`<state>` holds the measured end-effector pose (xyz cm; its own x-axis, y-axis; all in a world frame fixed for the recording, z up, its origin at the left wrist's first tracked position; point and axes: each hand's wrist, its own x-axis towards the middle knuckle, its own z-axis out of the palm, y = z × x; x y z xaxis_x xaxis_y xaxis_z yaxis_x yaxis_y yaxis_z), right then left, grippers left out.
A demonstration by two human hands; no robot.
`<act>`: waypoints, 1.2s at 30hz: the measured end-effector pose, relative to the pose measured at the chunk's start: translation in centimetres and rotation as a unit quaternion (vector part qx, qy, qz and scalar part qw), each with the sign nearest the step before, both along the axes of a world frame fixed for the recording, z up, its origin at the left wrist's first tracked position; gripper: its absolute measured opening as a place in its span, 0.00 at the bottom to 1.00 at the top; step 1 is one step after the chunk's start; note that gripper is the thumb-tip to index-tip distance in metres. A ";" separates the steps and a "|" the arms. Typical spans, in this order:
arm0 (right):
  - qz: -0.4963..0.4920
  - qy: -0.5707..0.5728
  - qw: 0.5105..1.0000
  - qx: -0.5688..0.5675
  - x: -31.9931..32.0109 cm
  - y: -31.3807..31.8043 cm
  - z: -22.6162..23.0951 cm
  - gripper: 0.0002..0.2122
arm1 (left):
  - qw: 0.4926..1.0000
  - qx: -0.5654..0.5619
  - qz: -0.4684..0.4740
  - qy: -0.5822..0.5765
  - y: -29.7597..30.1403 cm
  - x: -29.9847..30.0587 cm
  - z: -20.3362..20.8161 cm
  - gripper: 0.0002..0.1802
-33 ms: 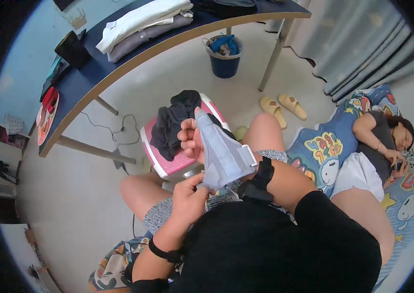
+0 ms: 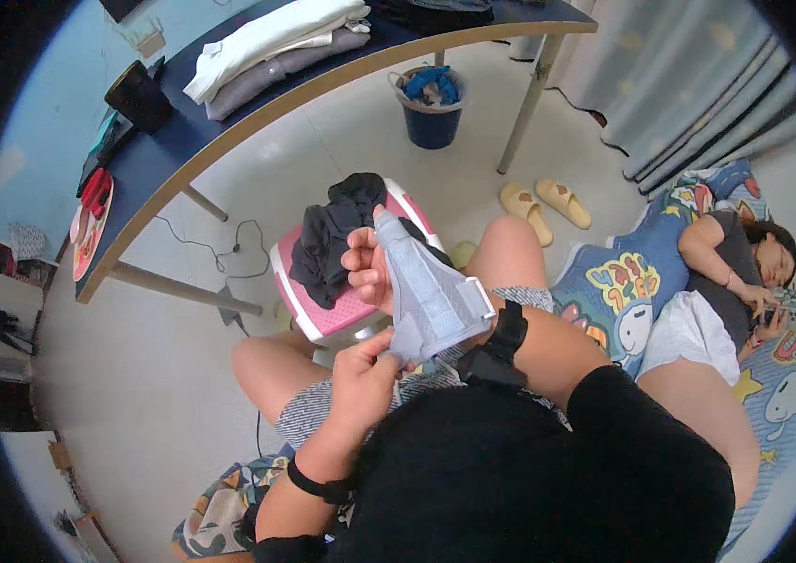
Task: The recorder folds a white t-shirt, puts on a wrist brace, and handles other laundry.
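Observation:
A light grey-blue wrist and thumb brace (image 2: 426,291) with a white bar-like end piece is fitted over my right hand. Its narrow sleeve covers the thumb, and the fingertip pokes out at the top. Loosely curled and apart, the fingers of my right hand (image 2: 367,266) stick out beside the brace with nothing in them. My left hand (image 2: 368,380) pinches the brace's lower corner between thumb and fingers. Both wrists carry black straps; a dark box-like piece hangs from the right one (image 2: 496,352). Behind the hands, dark clothes (image 2: 337,239) lie on a pink and white stool (image 2: 346,312).
A dark blue table (image 2: 187,136) holds folded clothes (image 2: 276,56), a black pot (image 2: 140,98) and a tray (image 2: 90,225). Below stand a filled bucket (image 2: 432,127) and yellow slippers (image 2: 548,206). A cable (image 2: 229,251) crosses the floor. To my right, a person (image 2: 726,281) lies on patterned bedding (image 2: 618,281).

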<state>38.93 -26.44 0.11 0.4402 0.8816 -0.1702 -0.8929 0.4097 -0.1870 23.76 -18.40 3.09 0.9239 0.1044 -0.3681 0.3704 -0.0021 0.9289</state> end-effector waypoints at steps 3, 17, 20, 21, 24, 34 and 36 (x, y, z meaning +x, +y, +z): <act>0.055 0.025 0.996 0.064 -0.1 -0.4 0.4 0.23 | 0.987 -0.126 0.061 -0.085 -0.6 0.2 -1.8 0.10; -0.079 0.218 0.935 0.268 -0.5 -2.7 2.8 0.12 | 0.992 -0.109 -0.057 0.034 1.6 -0.9 -1.9 0.10; -0.082 0.196 0.932 0.293 0.9 -3.6 4.1 0.11 | 0.983 -0.076 -0.117 0.123 2.1 -1.7 -4.1 0.10; -0.080 0.213 0.936 0.269 0.5 -3.9 5.6 0.11 | 0.984 -0.021 -0.124 0.128 1.8 -1.4 -3.4 0.07; -0.037 0.150 0.962 0.227 -0.3 -3.2 5.5 0.12 | 0.967 0.238 0.018 -0.087 0.1 -1.0 -1.4 0.06; -0.024 0.131 0.957 0.256 -2.3 0.5 2.2 0.10 | 0.841 0.329 0.103 -0.417 -1.8 0.8 2.2 0.11; -0.032 0.098 0.961 0.259 -2.3 1.1 1.5 0.10 | 0.843 0.339 0.092 -0.409 -1.8 0.8 2.3 0.11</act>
